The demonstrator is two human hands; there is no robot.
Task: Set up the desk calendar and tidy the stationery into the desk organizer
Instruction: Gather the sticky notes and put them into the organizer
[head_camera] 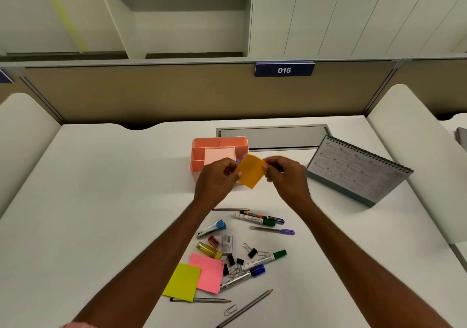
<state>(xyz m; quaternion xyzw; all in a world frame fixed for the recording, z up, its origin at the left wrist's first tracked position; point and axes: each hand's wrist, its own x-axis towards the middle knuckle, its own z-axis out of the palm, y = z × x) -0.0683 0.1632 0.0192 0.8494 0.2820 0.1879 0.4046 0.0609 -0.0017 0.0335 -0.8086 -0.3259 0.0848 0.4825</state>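
Centrally, left hand (217,178) and right hand (285,176), grips tight on orange notepad (250,171), organizer (217,142) just behind, calendar (353,168) rightward.

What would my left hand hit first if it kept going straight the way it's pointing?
Probably the pink desk organizer, right behind the orange sticky notes your left hand is pinching. Depth is unclear, so it might pass over the rim.

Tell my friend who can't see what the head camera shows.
A left hand and right hand pinch an orange sticky note by a pink desk organizer on a white desk. A desk calendar stands at the right; markers, binder clips, a pink sticky pad and a yellow sticky pad lie scattered nearer the person.
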